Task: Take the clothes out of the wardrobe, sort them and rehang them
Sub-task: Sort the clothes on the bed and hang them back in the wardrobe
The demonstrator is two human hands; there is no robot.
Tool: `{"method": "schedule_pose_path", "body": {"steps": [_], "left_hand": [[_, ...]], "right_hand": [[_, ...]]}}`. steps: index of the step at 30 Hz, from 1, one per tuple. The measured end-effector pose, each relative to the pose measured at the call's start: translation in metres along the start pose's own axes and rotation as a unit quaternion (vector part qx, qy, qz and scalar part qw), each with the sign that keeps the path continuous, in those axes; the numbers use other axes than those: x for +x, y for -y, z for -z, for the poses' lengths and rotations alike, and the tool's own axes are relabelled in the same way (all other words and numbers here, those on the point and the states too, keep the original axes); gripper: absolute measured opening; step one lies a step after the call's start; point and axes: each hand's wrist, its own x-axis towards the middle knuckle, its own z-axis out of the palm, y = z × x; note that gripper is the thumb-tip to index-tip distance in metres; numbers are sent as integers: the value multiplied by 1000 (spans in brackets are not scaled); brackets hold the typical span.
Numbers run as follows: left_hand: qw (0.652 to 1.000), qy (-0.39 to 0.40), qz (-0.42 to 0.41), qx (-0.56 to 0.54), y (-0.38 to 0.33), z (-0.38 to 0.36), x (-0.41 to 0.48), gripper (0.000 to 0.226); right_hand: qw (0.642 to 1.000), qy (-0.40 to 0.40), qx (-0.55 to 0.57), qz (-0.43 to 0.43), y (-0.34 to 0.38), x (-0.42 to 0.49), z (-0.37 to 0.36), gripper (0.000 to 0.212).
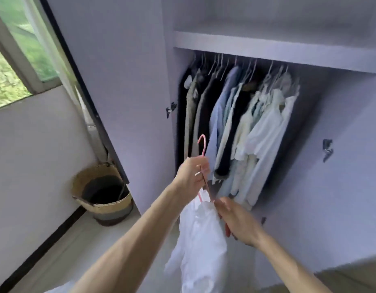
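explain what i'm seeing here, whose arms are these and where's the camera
There is no machine: these are a person's two bare arms, filmed by one wide-angle camera worn on their head, looking forward and down. The left hand grips a pink wire hanger with a white cloth garment hanging from it. The right hand is at the garment's top edge; whether it grips is unclear. Ahead is an open pale lilac wardrobe with a row of dark and light clothes hanging inside. On the floor to the left stands a round woven straw basket.

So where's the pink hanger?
Head view, centre: the left hand grips the pink hanger in front of the hanging clothes, with a white shirt below.
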Motion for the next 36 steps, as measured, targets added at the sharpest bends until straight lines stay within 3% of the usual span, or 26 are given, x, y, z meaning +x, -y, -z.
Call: {"method": "schedule_pose_path", "body": {"steps": [4, 6, 11, 15, 19, 22, 25, 33, 36], "left_hand": [[998, 61, 20, 8, -2, -50, 15, 4], [995, 92, 19, 28, -3, -75, 19, 14], [988, 144, -3, 52, -20, -136, 31, 6], [966, 200, -25, 159, -23, -173, 30, 11], [915, 250, -60, 311, -23, -181, 36, 10], [868, 268, -77, 411, -35, -175, 44, 44], [847, 262, -110, 449, -48, -165, 58, 53], [750, 195, -246, 582, -88, -150, 105, 59], [684, 156, -316, 639, -107, -161, 122, 61]], "right_hand": [[998, -36, 39, -17, -13, -24, 31, 56], [997, -44, 42, -37, -16, -32, 48, 49], [988, -125, 71, -53, -9, -47, 96, 18], [983, -128, 117, -52, -2, -59, 118, 18], [964, -163, 205, -46, -6, -63, 123, 20], [935, -193, 293, -53, -7, -58, 126, 17], [910, -222, 346, -54, -3, -46, 135, 14], [886, -304, 344, -63, -11, 12, 181, 22], [888, -332, 309, -73, -28, 47, 203, 17]]}}
